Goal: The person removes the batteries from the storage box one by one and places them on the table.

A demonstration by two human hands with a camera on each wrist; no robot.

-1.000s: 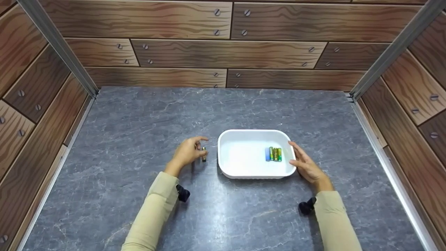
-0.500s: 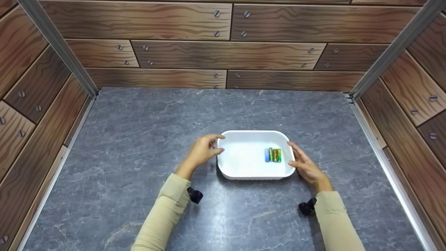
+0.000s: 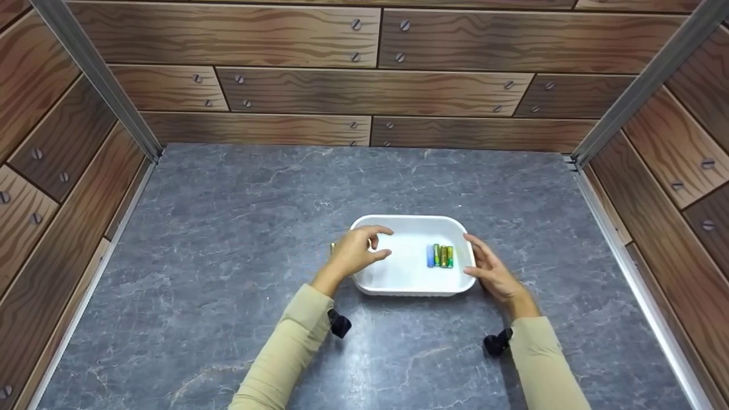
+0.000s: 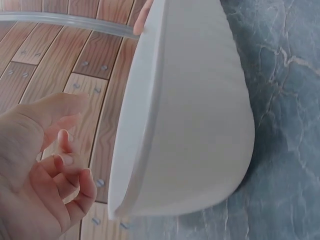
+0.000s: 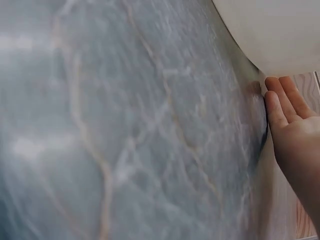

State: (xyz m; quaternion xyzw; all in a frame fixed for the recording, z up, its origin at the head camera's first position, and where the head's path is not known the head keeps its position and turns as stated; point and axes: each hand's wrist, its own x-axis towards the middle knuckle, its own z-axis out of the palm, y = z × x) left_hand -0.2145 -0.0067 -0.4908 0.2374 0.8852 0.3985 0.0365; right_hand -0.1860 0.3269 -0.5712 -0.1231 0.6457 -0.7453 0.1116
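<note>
A white plastic tub [image 3: 413, 285] stands on the table. Several batteries, one blue and the others green and gold [image 3: 439, 256], lie side by side in its right half. My left hand [image 3: 356, 250] is over the tub's left end, its thumb and index finger spread apart with nothing between them. In the left wrist view that left hand [image 4: 50, 165] is beside the tub's wall [image 4: 200, 115], its other fingers loosely bent. My right hand [image 3: 498, 276] holds the tub's right end, thumb and index finger at the rim, other fingers outside. One battery [image 3: 333, 247] lies left of the tub, mostly hidden behind my left hand.
Grey marbled table [image 3: 228, 228] surrounds the tub. Wood-patterned walls [image 3: 364, 91] close off the back and both sides. Metal posts [image 3: 97, 80] mark the back corners. A small black camera sits at each wrist [image 3: 340, 324].
My left hand has moved right, away from the lone battery to over the tub, leaving that battery on the table. The tub and my right hand have shifted slightly left.
</note>
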